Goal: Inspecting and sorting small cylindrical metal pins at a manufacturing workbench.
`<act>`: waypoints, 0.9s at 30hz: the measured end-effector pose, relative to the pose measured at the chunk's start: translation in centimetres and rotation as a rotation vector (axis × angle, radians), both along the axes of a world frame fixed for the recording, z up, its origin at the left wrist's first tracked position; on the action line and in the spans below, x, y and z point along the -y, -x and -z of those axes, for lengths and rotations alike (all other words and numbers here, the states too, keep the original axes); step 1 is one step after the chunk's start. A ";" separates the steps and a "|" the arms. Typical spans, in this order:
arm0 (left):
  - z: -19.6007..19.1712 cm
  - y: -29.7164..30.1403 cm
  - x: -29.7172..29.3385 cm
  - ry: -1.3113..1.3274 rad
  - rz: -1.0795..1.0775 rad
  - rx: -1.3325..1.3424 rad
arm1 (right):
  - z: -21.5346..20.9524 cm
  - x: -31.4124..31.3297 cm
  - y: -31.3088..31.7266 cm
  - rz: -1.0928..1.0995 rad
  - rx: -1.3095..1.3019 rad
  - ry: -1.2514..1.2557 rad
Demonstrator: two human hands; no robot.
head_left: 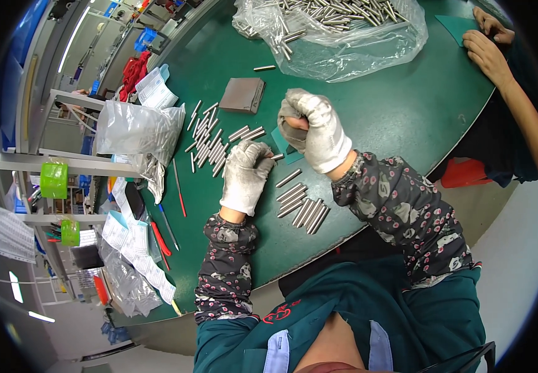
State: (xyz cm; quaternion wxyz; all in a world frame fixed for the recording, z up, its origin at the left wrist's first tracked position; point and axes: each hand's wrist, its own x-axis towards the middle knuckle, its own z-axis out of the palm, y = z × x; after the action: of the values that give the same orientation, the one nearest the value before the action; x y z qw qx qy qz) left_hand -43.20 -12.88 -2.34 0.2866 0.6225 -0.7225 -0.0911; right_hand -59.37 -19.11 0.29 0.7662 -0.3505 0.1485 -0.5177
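Observation:
My left hand [244,180], in a whitish work glove, is closed around a short metal pin [277,157], whose end sticks out past the fingertips to the right. My right hand [320,133], also gloved, has its fingers curled in; what they grip, if anything, is hidden. Below its fingers shows a small green sheet [286,148], partly covered by the hand. Left of my left hand lies a loose spread of metal pins [207,143]. Several more pins [300,205] are lined up in rows on the table between my forearms. A brown-grey block [242,95] sits beyond my left hand.
A clear plastic bag [356,56] heaped with pins lies at the far side of the green table [399,105]. Screwdrivers, red-handled pliers [160,239], papers and plastic bags crowd the left edge. At the right, another person's hands [486,50] hold a green sheet [455,28].

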 end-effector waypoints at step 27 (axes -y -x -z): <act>-1.3 1.3 -0.4 -0.025 0.046 0.006 | 0.7 0.5 -0.1 0.025 -0.031 0.023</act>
State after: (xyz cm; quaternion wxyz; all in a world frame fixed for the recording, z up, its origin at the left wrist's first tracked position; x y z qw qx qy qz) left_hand -44.51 -12.43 -1.05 0.2743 0.6095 -0.7364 -0.1047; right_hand -59.25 -19.64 -0.43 0.7531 -0.3656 0.1586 -0.5235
